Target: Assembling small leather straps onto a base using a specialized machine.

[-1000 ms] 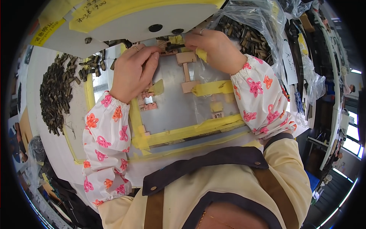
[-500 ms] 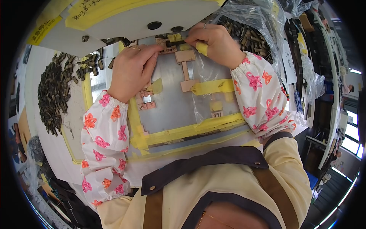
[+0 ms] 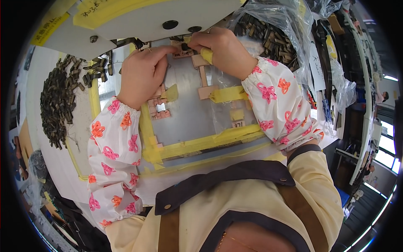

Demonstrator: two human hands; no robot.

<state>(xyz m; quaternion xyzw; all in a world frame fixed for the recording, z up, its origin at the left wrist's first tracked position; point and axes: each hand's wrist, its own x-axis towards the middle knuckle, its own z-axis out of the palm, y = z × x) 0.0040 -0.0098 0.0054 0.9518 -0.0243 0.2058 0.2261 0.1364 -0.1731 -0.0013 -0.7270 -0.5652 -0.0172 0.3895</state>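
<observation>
pink fixture block (image 3: 183, 53), that's where we are looking, at the far edge of the metal plate (image 3: 180, 113), right in the gap between two sets of fingertips and close under the machine housing (image 3: 138, 27)! a small dark piece (image 3: 185, 45) sits at it, and we see both hands closing in from either side. the left hand (image 3: 145, 73) is loosely curled, index finger stretched to the block's left end, thumb held a little apart; whether it grips anything, we cannot tell. over to the right hand (image 3: 220, 50): fingers bent and drawn together by the dark piece, a yellow wrap (image 3: 206, 55) showing on the thumb side, and with those tips partly hidden we cannot say if it has hold of the piece.

just nearer to us, we have a pink i-shaped piece (image 3: 203, 75) on the plate, a yellow tape strip (image 3: 228, 95) reaching over its near end. a pink block cluster (image 3: 158, 110) lies below the left hand, and yellow tape (image 3: 205, 140) runs along the near edge. out wide we spot a heap of dark pieces (image 3: 56, 107) on the left, and more dark pieces (image 3: 275, 44) by clear plastic (image 3: 300, 25) on the right. flowered sleeves (image 3: 285, 111) cover both forearms.
</observation>
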